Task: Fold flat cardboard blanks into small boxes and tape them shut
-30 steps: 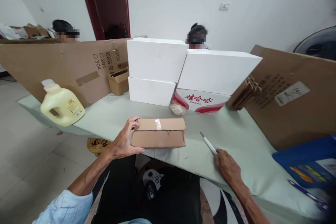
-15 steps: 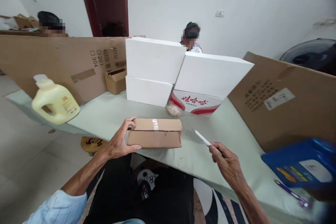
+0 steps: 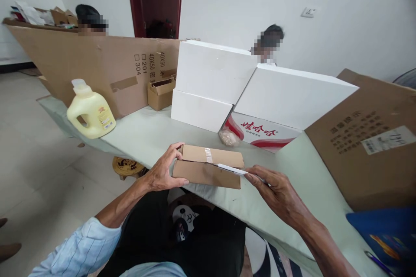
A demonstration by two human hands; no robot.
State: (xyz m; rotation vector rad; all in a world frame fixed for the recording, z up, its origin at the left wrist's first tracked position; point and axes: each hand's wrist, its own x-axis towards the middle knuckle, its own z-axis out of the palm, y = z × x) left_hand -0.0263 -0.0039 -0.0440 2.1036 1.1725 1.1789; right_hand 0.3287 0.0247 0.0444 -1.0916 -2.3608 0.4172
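Note:
A small brown cardboard box [image 3: 204, 175] lies at the table's front edge, with clear tape [image 3: 208, 155] across the seam of its top. My left hand [image 3: 162, 171] grips its left end, fingers behind and thumb along the front. In my right hand [image 3: 274, 188] is a slim white utility knife [image 3: 231, 169], held closed between thumb and fingers. The knife's thin tip points left and reaches the seam near the tape; whether it has entered the cardboard I cannot tell.
White boxes [image 3: 214, 73] stand stacked behind, with a crumpled clear plastic bag [image 3: 229, 136] at their foot. A yellow jug [image 3: 91, 110] and small open carton [image 3: 161, 93] stand left. Large cardboard sheets [image 3: 373, 138] flank the green-covered table; a blue container [image 3: 383, 233] lies right. Two people sit beyond.
My right hand has brought the utility knife left, from beside the box to its top seam. My left hand keeps its grip on the box. The whole view has shifted left.

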